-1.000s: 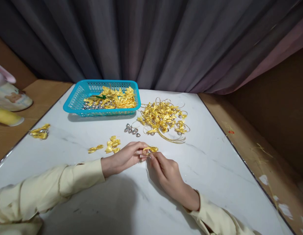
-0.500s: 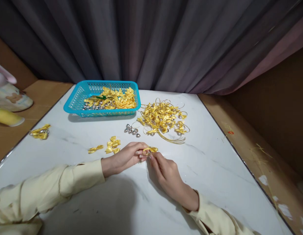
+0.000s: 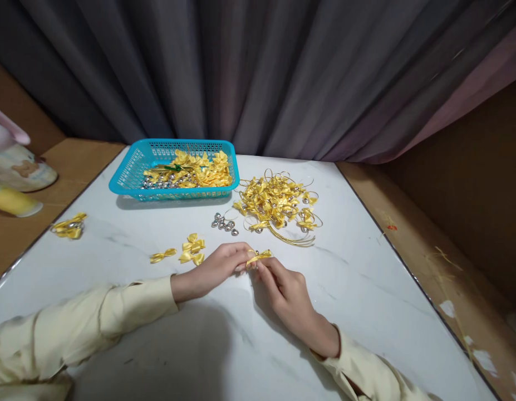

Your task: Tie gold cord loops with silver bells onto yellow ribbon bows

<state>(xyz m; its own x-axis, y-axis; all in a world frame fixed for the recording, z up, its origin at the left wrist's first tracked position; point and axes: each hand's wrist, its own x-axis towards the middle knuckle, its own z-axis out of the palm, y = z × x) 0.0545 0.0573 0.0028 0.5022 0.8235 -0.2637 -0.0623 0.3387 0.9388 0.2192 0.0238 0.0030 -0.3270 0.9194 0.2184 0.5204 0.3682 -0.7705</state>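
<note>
A yellow ribbon bow (image 3: 260, 257) is pinched between my two hands above the middle of the table. My left hand (image 3: 218, 266) grips its left side, fingers closed. From the right, the thumb and forefinger of my right hand (image 3: 289, 294) close on its lower edge. Thin gold cord and a bit of silver show at the bow, partly hidden by fingers. Loose yellow bows (image 3: 192, 248) lie just beyond my left wrist, with a single bow (image 3: 163, 255) beside them. Several silver bells (image 3: 225, 224) sit in a small group past my hands.
A blue plastic basket (image 3: 116, 184) at the back holds yellow bows, silver bells and gold cords. Right of it spreads a heap of corded bows with bells (image 3: 274, 200). Another bow bundle (image 3: 70, 225) lies at the left edge. A grey curtain (image 3: 224, 72) hangs behind the white table.
The bow has been turned between my fingers, and its ribbon now lies flatter across the fingertips. My hands have drawn slightly closer together; the other things stay put.
</note>
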